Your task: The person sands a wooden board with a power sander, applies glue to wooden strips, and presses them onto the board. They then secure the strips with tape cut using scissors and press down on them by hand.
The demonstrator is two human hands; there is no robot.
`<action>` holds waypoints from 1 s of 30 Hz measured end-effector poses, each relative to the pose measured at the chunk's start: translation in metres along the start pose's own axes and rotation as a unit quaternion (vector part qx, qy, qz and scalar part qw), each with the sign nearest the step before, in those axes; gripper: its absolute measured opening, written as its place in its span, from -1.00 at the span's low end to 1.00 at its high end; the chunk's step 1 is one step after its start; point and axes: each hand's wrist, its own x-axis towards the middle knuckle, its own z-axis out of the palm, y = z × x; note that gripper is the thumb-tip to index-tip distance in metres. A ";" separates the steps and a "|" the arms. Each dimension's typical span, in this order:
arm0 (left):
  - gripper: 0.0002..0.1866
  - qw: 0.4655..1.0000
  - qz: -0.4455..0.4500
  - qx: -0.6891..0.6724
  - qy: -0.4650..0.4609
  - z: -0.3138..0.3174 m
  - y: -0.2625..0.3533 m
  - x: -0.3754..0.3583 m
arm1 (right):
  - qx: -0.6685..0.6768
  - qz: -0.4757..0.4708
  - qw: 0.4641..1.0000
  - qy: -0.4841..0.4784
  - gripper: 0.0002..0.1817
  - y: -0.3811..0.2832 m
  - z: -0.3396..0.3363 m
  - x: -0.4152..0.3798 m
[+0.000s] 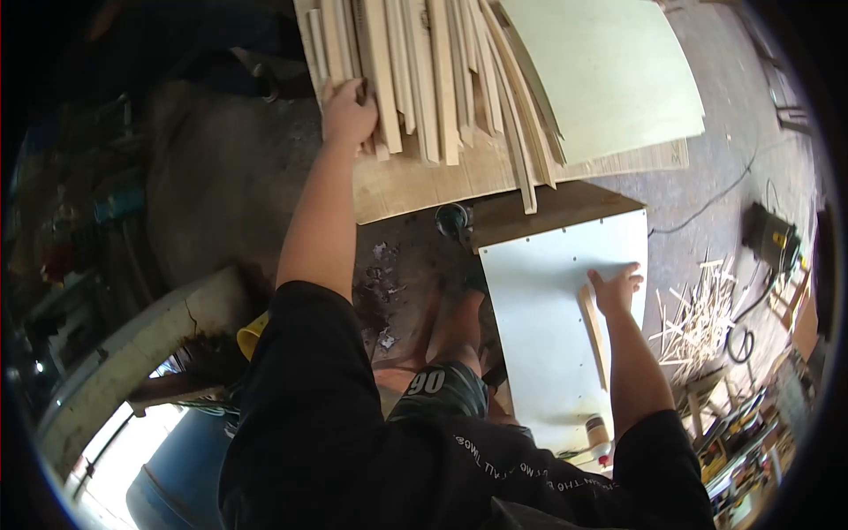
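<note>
My left hand (349,115) is at the lower left end of a pile of long wooden strips (424,79), its fingers curled round or against a strip; what they grip is partly hidden. The strips lie on a wooden board (415,190). My right hand (617,287) rests with fingers apart on a white panel (539,318), near its right edge. Just left of my right forearm, a single wooden strip (594,337) lies on the panel. Nearer my body stands a glue bottle (598,435) with a red tip.
Pale green sheets (609,79) lie right of the strips. A dark round object (452,220) is between board and panel. Thin wood scraps (702,322) and a dark machine (770,237) with a cable are on the floor at right. A blue barrel (181,473) stands at lower left.
</note>
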 end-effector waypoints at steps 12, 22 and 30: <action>-0.60 0.997 0.026 -0.012 -0.076 -0.011 -0.003 0.019 | -0.021 0.010 1.000 0.002 0.45 0.000 0.001 0.000; -0.61 0.999 0.006 -0.001 -0.045 -0.016 0.001 0.010 | -0.007 0.002 1.000 0.005 0.43 0.001 0.001 -0.001; -0.56 0.987 -0.006 -0.159 -0.036 0.001 -0.040 0.027 | 0.005 0.009 1.000 0.003 0.45 0.001 0.002 0.000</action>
